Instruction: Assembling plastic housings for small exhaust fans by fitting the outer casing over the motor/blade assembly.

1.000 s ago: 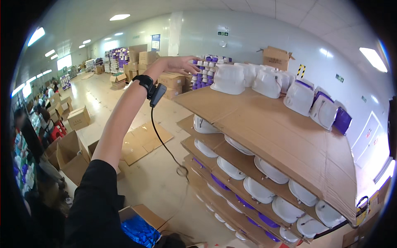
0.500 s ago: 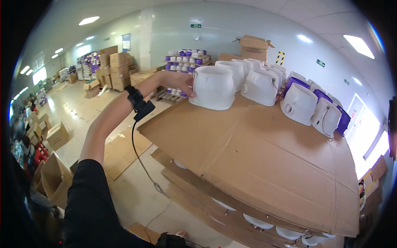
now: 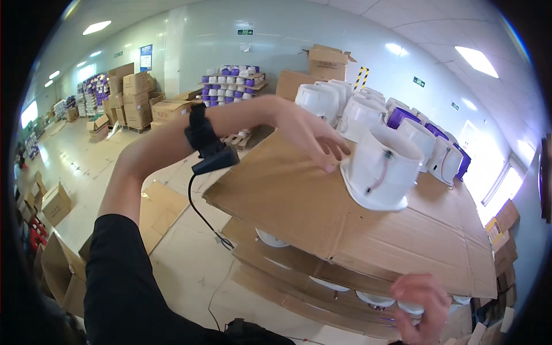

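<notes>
A white plastic appliance housing (image 3: 384,169), round-topped with a flared base and a thin reddish wire on its side, stands apart from the others on the cardboard sheet (image 3: 299,201). My left hand (image 3: 313,135) reaches over the sheet from the left, just beside this housing. Its fingers are loosely bent and apart, with nothing in them and a small gap to the housing. Past the front edge of the sheet, my right hand (image 3: 422,307) is raised at the lower right. The fingers there are curled, thumb apart, and no object shows between them.
Behind stand several white housings (image 3: 319,102) and purple ones (image 3: 401,118) in rows. Lower cardboard layers hold more white housings (image 3: 376,299). A black wrist device (image 3: 210,149) trails a cable off my left forearm. Cartons (image 3: 137,100) and a loaded pallet (image 3: 230,86) stand farther back.
The front left housing has come toward me and right, turned so its wire faces me. My left hand has let go of it and followed rightward. My right hand has come into view.
</notes>
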`<state>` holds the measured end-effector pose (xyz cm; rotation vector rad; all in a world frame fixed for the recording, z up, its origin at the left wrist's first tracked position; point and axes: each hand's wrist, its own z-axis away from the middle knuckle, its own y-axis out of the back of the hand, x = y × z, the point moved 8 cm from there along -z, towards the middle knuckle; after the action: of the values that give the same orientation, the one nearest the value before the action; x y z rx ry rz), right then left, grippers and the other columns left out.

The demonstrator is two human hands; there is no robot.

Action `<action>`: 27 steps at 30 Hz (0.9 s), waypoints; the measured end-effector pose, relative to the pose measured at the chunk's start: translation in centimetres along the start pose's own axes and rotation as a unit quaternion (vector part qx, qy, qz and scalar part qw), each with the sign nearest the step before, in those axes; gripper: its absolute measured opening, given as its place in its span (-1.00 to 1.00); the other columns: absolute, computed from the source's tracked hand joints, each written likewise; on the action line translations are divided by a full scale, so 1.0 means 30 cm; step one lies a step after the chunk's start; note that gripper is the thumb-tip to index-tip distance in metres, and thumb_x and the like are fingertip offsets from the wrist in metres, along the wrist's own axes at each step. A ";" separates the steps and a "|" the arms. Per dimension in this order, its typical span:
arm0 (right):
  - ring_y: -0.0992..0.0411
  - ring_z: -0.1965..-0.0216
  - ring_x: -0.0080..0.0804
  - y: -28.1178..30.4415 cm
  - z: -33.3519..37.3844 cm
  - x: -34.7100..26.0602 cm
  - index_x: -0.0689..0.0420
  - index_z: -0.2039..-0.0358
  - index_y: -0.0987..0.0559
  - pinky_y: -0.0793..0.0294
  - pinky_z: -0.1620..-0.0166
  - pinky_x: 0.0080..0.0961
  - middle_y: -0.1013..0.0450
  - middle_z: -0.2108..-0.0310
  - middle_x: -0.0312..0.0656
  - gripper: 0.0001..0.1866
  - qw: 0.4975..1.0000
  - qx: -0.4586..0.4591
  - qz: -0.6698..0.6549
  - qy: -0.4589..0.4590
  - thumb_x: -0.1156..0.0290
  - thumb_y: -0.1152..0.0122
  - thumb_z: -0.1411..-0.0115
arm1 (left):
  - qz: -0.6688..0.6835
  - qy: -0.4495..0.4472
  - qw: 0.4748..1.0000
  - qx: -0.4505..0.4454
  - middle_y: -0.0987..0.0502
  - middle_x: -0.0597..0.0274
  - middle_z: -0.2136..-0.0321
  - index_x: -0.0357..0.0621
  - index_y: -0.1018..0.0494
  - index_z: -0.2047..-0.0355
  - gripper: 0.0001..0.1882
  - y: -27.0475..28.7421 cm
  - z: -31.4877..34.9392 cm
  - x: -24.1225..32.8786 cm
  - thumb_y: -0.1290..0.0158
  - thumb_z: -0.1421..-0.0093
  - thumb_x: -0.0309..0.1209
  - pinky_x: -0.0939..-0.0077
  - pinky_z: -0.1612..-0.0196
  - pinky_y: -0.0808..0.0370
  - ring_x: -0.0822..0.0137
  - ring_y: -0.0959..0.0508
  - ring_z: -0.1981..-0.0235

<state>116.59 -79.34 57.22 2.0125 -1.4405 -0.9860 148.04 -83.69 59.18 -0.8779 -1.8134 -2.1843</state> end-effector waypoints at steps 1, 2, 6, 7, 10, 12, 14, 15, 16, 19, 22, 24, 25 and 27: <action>-0.49 0.19 -0.28 0.007 0.007 0.045 0.19 0.16 -0.49 -0.48 0.10 -0.33 -0.50 0.16 0.01 -0.63 0.998 0.033 0.039 -0.033 0.27 -0.30 -0.07 | 0.001 -0.007 1.000 -0.003 -0.42 -0.01 -0.14 -0.27 -0.21 -0.25 -0.22 0.043 0.010 -0.016 -0.20 -0.17 -0.06 0.31 -0.23 -0.31 0.18 -0.39 -0.19; -0.47 0.12 -0.24 0.028 0.009 0.082 0.20 0.02 -0.43 -0.45 0.04 -0.29 -0.47 0.12 -0.02 -0.51 0.995 0.066 0.048 -0.065 0.32 -0.32 -0.05 | 0.033 0.009 0.999 -0.023 -0.41 0.00 -0.15 -0.26 -0.21 -0.25 -0.23 0.095 0.025 -0.055 -0.19 -0.18 -0.07 0.32 -0.20 -0.34 0.20 -0.39 -0.19; -0.29 -0.16 -0.19 0.070 -0.078 0.213 0.17 -0.32 -0.13 -0.30 -0.15 -0.25 -0.29 -0.12 -0.01 -0.03 0.976 0.133 -0.003 -0.171 0.48 -0.38 0.13 | -0.030 0.063 0.968 0.242 -0.42 -0.03 -0.12 -0.26 -0.18 -0.26 -0.17 0.372 0.170 -0.357 -0.22 -0.15 -0.04 0.37 -0.14 -0.39 0.23 -0.42 -0.15; -0.26 -0.19 -0.17 0.076 -0.110 0.245 0.15 -0.35 -0.07 -0.27 -0.18 -0.26 -0.26 -0.16 0.00 0.03 0.970 0.146 -0.034 -0.189 0.45 -0.42 0.12 | -0.070 0.054 0.932 0.352 -0.45 -0.07 -0.08 -0.28 -0.14 -0.27 -0.10 0.431 0.236 -0.435 -0.24 -0.11 0.01 0.35 -0.18 -0.38 0.20 -0.44 -0.13; -0.26 -0.19 -0.10 0.064 -0.191 0.348 0.12 -0.39 0.08 -0.25 -0.22 -0.25 -0.26 -0.16 0.05 0.17 0.941 0.156 -0.065 -0.295 0.34 -0.51 0.12 | -0.003 0.084 0.882 0.463 -0.37 -0.23 -0.14 -0.31 0.18 -0.37 0.20 0.482 0.301 -0.691 -0.31 -0.01 0.07 0.30 -0.24 -0.29 0.15 -0.38 -0.20; -0.24 -0.21 -0.07 0.037 -0.187 0.449 0.10 -0.41 0.20 -0.23 -0.25 -0.21 -0.23 -0.19 0.11 0.27 0.909 0.145 -0.156 -0.360 0.23 -0.55 0.10 | 0.122 0.067 0.904 0.403 -0.32 -0.28 -0.19 -0.33 0.39 -0.39 0.36 0.409 0.151 -0.664 -0.36 0.04 0.05 0.28 -0.30 -0.19 0.10 -0.32 -0.25; -0.24 -0.22 -0.08 -0.004 -0.225 0.485 0.10 -0.41 0.23 -0.23 -0.26 -0.19 -0.22 -0.19 0.12 0.27 0.915 0.122 -0.136 -0.360 0.23 -0.54 0.07 | 0.111 0.082 0.919 0.368 -0.21 -0.26 -0.26 -0.30 0.42 -0.39 0.31 0.366 0.108 -0.688 -0.36 -0.01 -0.06 0.27 -0.34 -0.11 0.07 -0.27 -0.29; -0.23 -0.23 -0.08 -0.027 -0.240 0.490 0.10 -0.41 0.27 -0.22 -0.27 -0.18 -0.22 -0.19 0.14 0.27 0.920 0.090 -0.122 -0.362 0.23 -0.53 0.05 | 0.124 0.091 0.925 0.347 -0.16 -0.24 -0.30 -0.28 0.42 -0.39 0.30 0.341 0.075 -0.701 -0.36 -0.02 -0.10 0.27 -0.35 -0.09 0.07 -0.24 -0.31; -0.23 -0.23 -0.08 -0.047 -0.253 0.481 0.10 -0.41 0.27 -0.22 -0.27 -0.18 -0.22 -0.19 0.14 0.27 0.919 0.090 -0.119 -0.366 0.23 -0.53 0.05 | 0.142 0.047 0.923 0.354 -0.08 -0.18 -0.33 -0.23 0.33 -0.40 0.25 0.321 0.066 -0.667 -0.37 -0.01 -0.14 0.27 -0.37 -0.06 0.09 -0.16 -0.34; -0.25 -0.22 -0.10 -0.079 -0.298 0.450 0.10 -0.40 0.31 -0.25 -0.25 -0.19 -0.17 -0.23 0.13 0.30 0.931 0.109 -0.119 -0.327 0.29 -0.54 0.07 | 0.068 -0.087 0.921 0.374 -0.10 -0.10 -0.30 -0.22 0.22 -0.39 0.17 0.343 0.028 -0.662 -0.37 0.00 -0.19 0.26 -0.37 -0.06 0.14 -0.12 -0.34; -0.27 -0.21 -0.10 -0.058 -0.284 0.446 0.08 -0.40 0.35 -0.29 -0.24 -0.19 -0.13 -0.25 0.11 0.35 0.930 0.138 -0.142 -0.311 0.36 -0.56 0.11 | 0.095 -0.068 0.905 0.410 -0.13 -0.05 -0.26 -0.23 0.13 -0.36 0.16 0.324 -0.070 -0.634 -0.40 0.05 -0.16 0.25 -0.35 -0.12 0.14 -0.15 -0.31; -0.28 -0.21 -0.10 -0.068 -0.312 0.412 0.05 -0.40 0.36 -0.31 -0.24 -0.17 -0.10 -0.27 0.08 0.36 0.948 0.143 -0.112 -0.260 0.43 -0.56 0.14 | 0.101 -0.072 0.879 0.460 -0.16 -0.06 -0.24 -0.26 0.11 -0.35 0.21 0.358 -0.049 -0.725 -0.43 0.11 -0.10 0.23 -0.31 -0.19 0.09 -0.20 -0.28; -0.28 -0.21 -0.10 -0.074 -0.311 0.422 0.05 -0.40 0.36 -0.31 -0.24 -0.17 -0.10 -0.27 0.08 0.36 0.949 0.138 -0.114 -0.260 0.43 -0.56 0.14 | 0.104 -0.069 0.878 0.462 -0.16 -0.06 -0.24 -0.26 0.11 -0.35 0.21 0.359 -0.057 -0.735 -0.43 0.11 -0.10 0.23 -0.31 -0.19 0.09 -0.20 -0.28; -0.28 -0.22 -0.11 -0.077 -0.323 0.422 0.04 -0.40 0.36 -0.29 -0.25 -0.16 -0.12 -0.27 0.08 0.36 0.961 0.139 -0.097 -0.221 0.43 -0.55 0.14 | 0.124 -0.104 0.868 0.470 -0.18 -0.08 -0.22 -0.29 0.09 -0.34 0.19 0.364 -0.076 -0.732 -0.43 0.11 -0.09 0.23 -0.29 -0.23 0.09 -0.25 -0.26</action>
<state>127.90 -90.78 58.12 2.2661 -1.7105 -1.4606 170.39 -93.66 56.42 -1.0057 -2.3099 -0.8454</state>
